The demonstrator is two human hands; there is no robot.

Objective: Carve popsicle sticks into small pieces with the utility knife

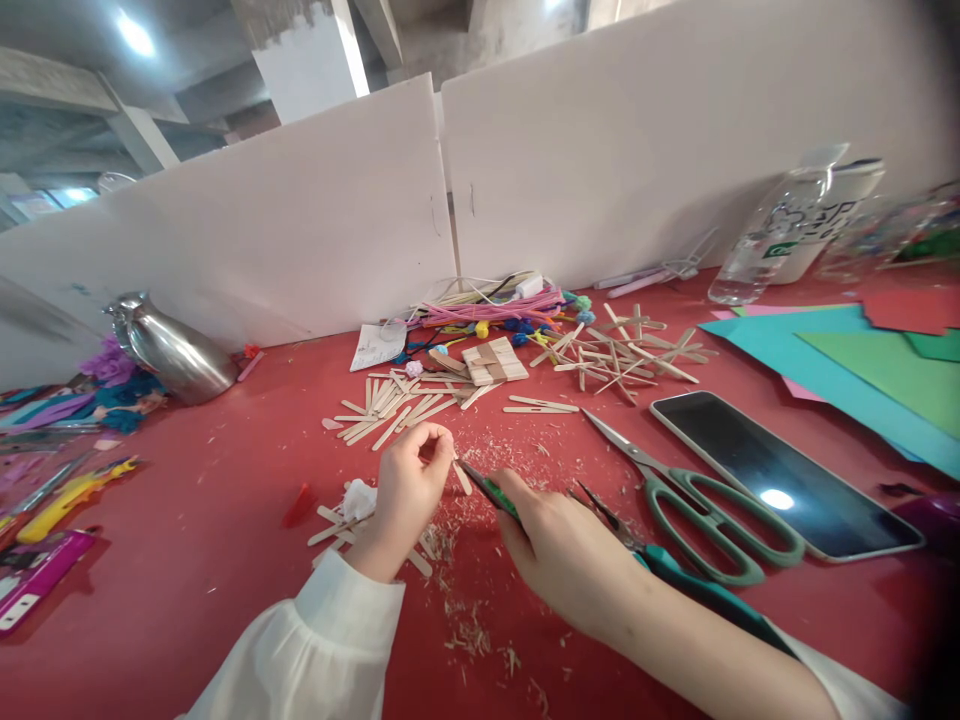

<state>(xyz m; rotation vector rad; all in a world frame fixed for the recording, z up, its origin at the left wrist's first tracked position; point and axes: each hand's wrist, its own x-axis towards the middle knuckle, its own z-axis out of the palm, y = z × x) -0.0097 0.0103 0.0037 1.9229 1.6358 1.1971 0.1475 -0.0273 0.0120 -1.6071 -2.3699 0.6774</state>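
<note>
Between the thumb and fingers of my left hand [414, 470] is a wooden craft stick [463, 480], pinched at its upper end, its lower end pointing down toward the table. My right hand [559, 540] is wrapped round a small knife [501, 498] with a green handle. Its dark tip reaches up to the stick, close to my left fingers; whether it touches cannot be made out. Wood shavings [469, 635] lie scattered under and around both hands. Beside my left wrist are several loose sticks and a crumpled white tissue [358, 500].
Green-handled scissors [720, 520] and a phone [780, 470] lie right of my right hand, with teal-handled pliers [675, 575] partly under the forearm. Stick piles [397, 405] lie ahead. A metal jug [172, 350] stands left, a plastic bottle [776, 235] and coloured paper [840, 360] right.
</note>
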